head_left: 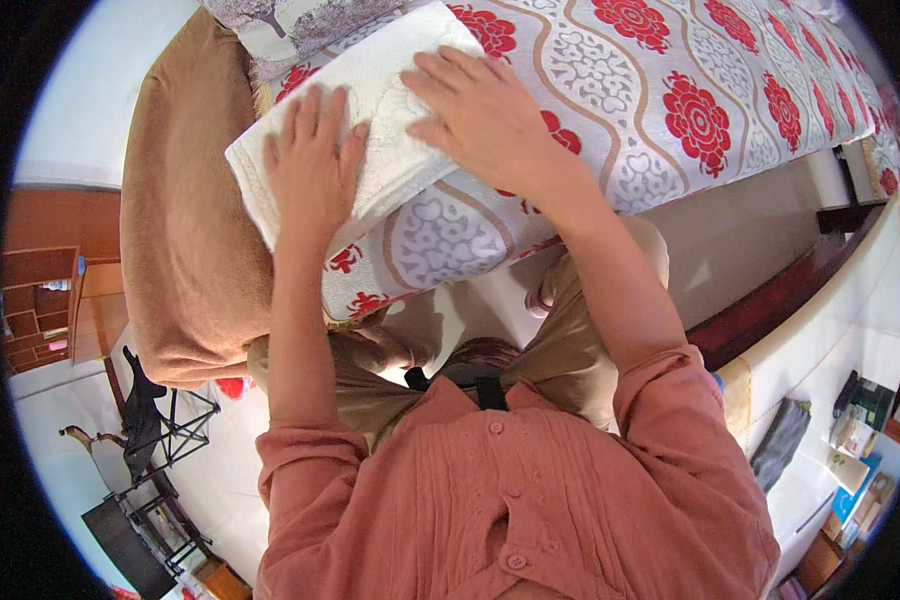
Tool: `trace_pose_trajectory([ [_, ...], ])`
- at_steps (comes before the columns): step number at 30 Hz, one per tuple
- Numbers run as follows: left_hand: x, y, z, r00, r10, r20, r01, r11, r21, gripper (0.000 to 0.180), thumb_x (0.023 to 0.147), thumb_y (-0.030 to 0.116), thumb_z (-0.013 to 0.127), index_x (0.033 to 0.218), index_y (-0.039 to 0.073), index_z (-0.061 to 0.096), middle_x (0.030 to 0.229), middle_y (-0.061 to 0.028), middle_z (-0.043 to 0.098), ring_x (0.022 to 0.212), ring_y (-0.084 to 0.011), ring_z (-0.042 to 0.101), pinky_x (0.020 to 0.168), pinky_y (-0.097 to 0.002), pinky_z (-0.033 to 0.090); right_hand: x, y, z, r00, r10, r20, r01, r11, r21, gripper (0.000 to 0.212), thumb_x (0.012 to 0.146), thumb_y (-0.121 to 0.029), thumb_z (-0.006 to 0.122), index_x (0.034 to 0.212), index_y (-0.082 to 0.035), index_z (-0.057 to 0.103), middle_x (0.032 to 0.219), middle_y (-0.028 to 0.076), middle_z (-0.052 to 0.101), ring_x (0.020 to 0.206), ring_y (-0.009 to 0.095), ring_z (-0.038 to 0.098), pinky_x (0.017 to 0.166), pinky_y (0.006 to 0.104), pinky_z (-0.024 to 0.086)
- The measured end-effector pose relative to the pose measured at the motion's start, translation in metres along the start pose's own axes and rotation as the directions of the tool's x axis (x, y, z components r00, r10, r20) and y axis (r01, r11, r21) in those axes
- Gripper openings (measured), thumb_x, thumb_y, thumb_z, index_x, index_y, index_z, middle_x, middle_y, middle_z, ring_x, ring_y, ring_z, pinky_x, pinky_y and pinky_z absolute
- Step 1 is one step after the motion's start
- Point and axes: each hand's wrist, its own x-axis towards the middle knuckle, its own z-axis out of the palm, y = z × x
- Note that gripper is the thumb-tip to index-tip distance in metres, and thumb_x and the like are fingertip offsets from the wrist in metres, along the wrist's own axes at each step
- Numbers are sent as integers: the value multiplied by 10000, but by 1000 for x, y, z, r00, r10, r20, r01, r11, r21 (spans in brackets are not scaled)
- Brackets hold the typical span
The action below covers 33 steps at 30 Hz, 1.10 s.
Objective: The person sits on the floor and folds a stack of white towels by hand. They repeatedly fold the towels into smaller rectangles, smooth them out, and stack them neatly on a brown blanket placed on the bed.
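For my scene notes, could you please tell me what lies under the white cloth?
The patterned cover shows around part of the cloth; anything directly beneath is hidden and cannot be seen.

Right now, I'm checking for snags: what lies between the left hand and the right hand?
In the head view, a bare stretch of the folded white cloth lies between the left hand and right hand; no other object shows there.
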Motion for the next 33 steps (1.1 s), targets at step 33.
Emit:
trace_pose_trajectory([
  [33,-69,-35,-43,989,146,33,-131,948,-289,467,871,110,614,1334,97,563,1415,-101,564,1269,-302,578,1035,-445,487,-5,-23,13,970,-178,165,203,968,-148,526,826,-118,678,1341,-97,575,1496,53,524,1405,240,462,1169,474,355],
])
